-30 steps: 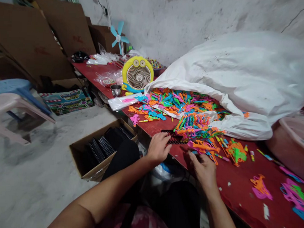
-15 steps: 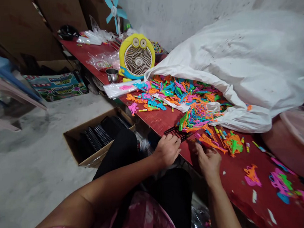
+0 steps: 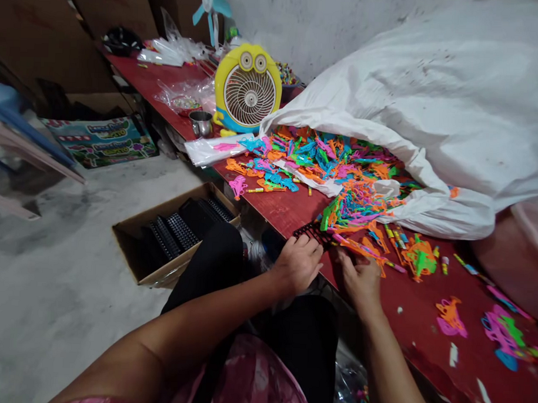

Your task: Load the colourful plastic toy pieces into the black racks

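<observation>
My left hand is closed over the near edge of a black plastic grid rack at the front edge of the red table. Just right of it is my right hand, with thumb and fingers pinched together near the rack's right end. What they hold is too small and hidden to make out. Right behind those fingers lie an orange plastic toy and a thin pink stick. A heap of bright plastic toys spills from a big white sack beyond the rack.
A carton of black racks stands on the floor to the left. On the table are a yellow fan, a metal cup and plastic bags. Loose toys lie at right, near a pink tub.
My right hand has moved slightly left, closer to the rack, and the orange toy beside it has shifted. My left hand stays on the rack. The view has turned a little.
</observation>
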{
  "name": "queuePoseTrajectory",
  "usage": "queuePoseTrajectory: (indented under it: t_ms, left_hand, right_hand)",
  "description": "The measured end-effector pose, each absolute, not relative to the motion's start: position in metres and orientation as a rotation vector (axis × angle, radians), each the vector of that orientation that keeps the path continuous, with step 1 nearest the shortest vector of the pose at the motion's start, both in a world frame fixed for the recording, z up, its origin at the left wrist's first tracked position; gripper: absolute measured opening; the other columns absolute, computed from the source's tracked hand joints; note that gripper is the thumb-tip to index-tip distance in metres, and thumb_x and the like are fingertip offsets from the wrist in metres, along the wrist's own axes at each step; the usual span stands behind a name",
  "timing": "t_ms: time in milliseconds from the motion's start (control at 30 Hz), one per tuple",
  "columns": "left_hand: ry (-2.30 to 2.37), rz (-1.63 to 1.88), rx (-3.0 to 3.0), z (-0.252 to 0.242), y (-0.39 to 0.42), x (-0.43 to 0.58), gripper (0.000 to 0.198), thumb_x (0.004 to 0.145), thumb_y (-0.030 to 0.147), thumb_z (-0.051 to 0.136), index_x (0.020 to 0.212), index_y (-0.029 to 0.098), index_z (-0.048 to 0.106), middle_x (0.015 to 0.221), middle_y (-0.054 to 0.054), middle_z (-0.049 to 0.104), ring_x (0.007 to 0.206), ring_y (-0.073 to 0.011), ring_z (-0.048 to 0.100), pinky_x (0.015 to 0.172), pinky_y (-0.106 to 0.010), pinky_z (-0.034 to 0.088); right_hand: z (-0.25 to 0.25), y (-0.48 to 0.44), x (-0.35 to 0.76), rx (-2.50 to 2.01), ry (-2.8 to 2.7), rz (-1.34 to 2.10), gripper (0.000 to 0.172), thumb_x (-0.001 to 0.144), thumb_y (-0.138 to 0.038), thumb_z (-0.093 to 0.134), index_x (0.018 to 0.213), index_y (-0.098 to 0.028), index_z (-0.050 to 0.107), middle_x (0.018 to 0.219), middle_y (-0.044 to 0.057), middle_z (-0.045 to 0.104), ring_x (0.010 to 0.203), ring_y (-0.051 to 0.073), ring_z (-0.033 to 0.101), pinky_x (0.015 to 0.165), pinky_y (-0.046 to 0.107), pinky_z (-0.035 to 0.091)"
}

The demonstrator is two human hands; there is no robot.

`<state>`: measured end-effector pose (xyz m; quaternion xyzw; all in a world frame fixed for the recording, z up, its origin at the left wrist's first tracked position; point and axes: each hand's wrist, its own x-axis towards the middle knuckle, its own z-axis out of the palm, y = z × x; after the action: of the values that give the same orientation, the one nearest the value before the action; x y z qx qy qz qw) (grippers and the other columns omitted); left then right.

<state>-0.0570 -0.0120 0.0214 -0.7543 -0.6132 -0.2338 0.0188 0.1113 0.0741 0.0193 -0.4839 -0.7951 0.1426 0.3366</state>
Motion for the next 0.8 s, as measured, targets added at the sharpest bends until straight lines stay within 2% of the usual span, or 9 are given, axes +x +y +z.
queuePoseTrajectory:
  t_ms: [167, 433, 600, 800]
  left_hand:
    - [-1.901, -0.736, -2.351, 0.021, -0.011, -0.058, 0.039, 0.097, 0.037, 0.046, 0.126, 0.011, 0.053, 0.113, -0.011, 0.056, 0.105, -0.0260, 0.047, 0.084, -0.040, 0.037]
    - [-1.881, -0.748, -2.373, 0.023, -0.010, -0.061, 0.037, 0.097, 0.035, 0.046, 0.125, 0.012, 0.053, 0.112, -0.011, 0.057, 0.105, -0.0261, 0.047, 0.082, -0.040, 0.037]
    - [-1.877, -0.767, -2.375, 0.022, -0.010, -0.061, 0.036, 0.097, 0.034, 0.046, 0.125, 0.012, 0.054, 0.112, -0.010, 0.058, 0.104, -0.0264, 0.047, 0.080, -0.040, 0.036]
    - [-1.893, -0.736, -2.416, 0.027, -0.010, -0.064, 0.035, 0.098, 0.033, 0.045, 0.124, 0.013, 0.055, 0.114, -0.010, 0.058, 0.105, -0.0261, 0.047, 0.080, -0.040, 0.035]
  right_hand:
    - [0.026, 0.074, 0.101, -1.173, -2.204, 0.132, 0.042, 0.091, -0.046, 0.043, 0.056, -0.023, 0.046, 0.052, 0.000, 0.046, 0.050, 0.014, 0.041, 0.054, 0.029, 0.032]
    - [0.024, 0.073, 0.093, -1.311, -2.192, -0.018, 0.038, 0.093, -0.048, 0.039, 0.063, -0.025, 0.038, 0.056, -0.002, 0.038, 0.051, 0.015, 0.034, 0.055, 0.030, 0.025]
    - [0.026, 0.073, 0.096, -1.309, -2.139, 0.139, 0.037, 0.090, -0.051, 0.044, 0.064, -0.025, 0.035, 0.055, -0.004, 0.036, 0.050, 0.014, 0.033, 0.054, 0.029, 0.025]
    - [0.021, 0.071, 0.093, -1.327, -1.947, 0.372, 0.036, 0.086, -0.051, 0.052, 0.066, -0.022, 0.047, 0.057, -0.002, 0.052, 0.053, 0.013, 0.043, 0.056, 0.027, 0.032]
